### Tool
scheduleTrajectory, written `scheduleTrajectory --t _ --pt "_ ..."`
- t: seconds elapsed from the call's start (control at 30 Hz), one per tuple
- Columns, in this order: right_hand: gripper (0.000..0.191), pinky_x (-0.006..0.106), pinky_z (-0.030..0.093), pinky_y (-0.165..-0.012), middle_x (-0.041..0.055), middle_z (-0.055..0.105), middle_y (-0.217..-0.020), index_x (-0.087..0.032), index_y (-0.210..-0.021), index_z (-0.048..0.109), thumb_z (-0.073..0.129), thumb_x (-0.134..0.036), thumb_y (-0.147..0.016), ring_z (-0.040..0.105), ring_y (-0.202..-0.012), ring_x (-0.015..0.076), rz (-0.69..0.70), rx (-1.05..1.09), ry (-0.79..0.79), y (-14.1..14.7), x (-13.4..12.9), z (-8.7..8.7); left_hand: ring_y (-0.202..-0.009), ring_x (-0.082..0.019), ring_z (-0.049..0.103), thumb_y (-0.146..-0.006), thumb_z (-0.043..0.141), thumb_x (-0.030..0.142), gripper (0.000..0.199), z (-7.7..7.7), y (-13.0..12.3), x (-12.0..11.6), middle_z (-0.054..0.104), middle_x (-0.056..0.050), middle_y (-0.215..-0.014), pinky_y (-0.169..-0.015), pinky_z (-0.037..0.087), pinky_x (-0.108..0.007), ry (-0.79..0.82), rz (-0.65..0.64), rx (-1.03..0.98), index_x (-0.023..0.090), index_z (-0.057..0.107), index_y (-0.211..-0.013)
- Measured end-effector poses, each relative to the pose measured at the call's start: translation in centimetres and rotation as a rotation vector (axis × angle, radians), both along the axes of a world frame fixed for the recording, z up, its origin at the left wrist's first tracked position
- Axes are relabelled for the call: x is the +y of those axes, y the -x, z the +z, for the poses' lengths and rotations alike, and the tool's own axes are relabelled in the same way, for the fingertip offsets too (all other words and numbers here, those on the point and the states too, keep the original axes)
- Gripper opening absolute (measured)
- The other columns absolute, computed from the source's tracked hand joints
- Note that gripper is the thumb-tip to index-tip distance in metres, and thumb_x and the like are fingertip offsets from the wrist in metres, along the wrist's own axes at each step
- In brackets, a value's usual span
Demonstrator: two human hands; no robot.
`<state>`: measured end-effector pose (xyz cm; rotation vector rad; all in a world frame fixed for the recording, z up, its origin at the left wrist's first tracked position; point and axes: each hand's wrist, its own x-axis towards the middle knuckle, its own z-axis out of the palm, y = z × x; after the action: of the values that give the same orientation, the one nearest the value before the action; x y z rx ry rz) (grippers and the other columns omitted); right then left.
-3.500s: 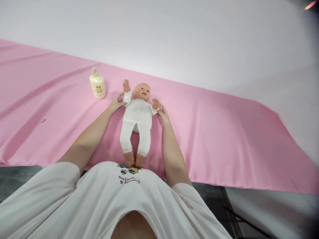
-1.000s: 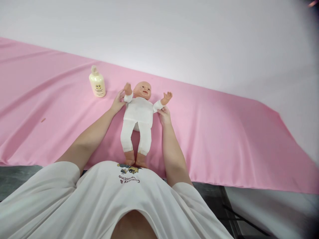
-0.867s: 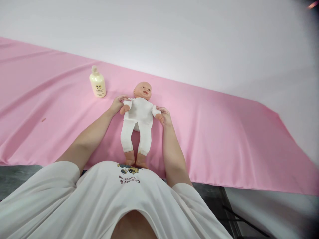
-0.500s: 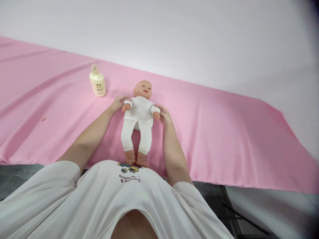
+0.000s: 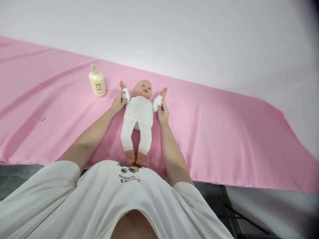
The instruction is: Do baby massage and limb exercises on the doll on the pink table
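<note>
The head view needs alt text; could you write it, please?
A white-clothed baby doll lies on its back on a pink cloth, with a person's left hand and right hand at its raised arms. A pale yellow bottle stands on the cloth at the left.

A doll (image 5: 139,109) blocked the gap between left hand (image 5: 118,103) and right hand (image 5: 163,114); a bottle (image 5: 97,83) stood beyond the left. Cloth (image 5: 231,142) at right lay open.

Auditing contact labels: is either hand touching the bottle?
No, the left hand and right hand are both at the doll, while the bottle stands apart from them on the cloth.
</note>
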<state>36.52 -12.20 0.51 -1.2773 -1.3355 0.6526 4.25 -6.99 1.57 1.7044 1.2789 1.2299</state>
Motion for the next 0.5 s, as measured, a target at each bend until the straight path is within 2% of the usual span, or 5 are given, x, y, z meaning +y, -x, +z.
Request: scheduleTrajectory --t 0.13,0.27,0.4,0.5 --pt "0.083 0.048 0.048 -0.121 0.0089 0.055 -0.159 -0.023 -0.157 0.049 0.056 -0.071 -0.090 0.061 -0.139 0.0278 0.029 -0.038 0.061 0.1 0.3 -0.2 -0.082 -0.024 0.065 -0.093 0.054 0.029 0.049 0.3 0.0 0.1 0.069 -0.006 -0.092 -0.091 0.050 -0.040 -0.006 0.031 0.227 0.020 0.059 -0.140" --pt "0.080 0.050 0.036 -0.129 0.0074 0.055 -0.159 -0.022 -0.155 0.050 0.052 -0.070 -0.092 0.050 -0.150 0.0275 0.059 -0.075 0.093 -0.1 0.3 0.1 -0.103 -0.032 0.067 -0.092 0.056 0.038 0.055 0.6 -0.1 0.4 0.073 -0.012 -0.114 -0.104 0.047 -0.048 -0.013 0.030 0.360 0.016 0.061 -0.142" --pt "0.082 0.051 0.032 -0.132 0.0047 0.052 -0.162 -0.025 -0.161 0.040 0.055 -0.066 -0.092 0.043 -0.154 0.0284 0.162 -0.121 0.120 0.0 -0.1 1.1 -0.122 -0.040 0.062 -0.086 0.065 0.044 0.067 0.5 0.1 0.6 0.069 -0.017 -0.131 -0.114 0.041 -0.058 0.007 0.012 0.400 0.015 0.059 -0.146" --pt "0.087 0.047 0.030 -0.133 0.0032 0.045 -0.167 -0.025 -0.162 0.037 0.062 -0.065 -0.089 0.036 -0.159 0.0273 0.186 -0.125 0.103 0.2 0.0 1.6 -0.126 -0.038 0.061 -0.080 0.071 0.041 0.073 0.3 0.4 0.8 0.067 -0.015 -0.137 -0.115 0.042 -0.058 0.021 -0.031 0.282 0.019 0.055 -0.148"
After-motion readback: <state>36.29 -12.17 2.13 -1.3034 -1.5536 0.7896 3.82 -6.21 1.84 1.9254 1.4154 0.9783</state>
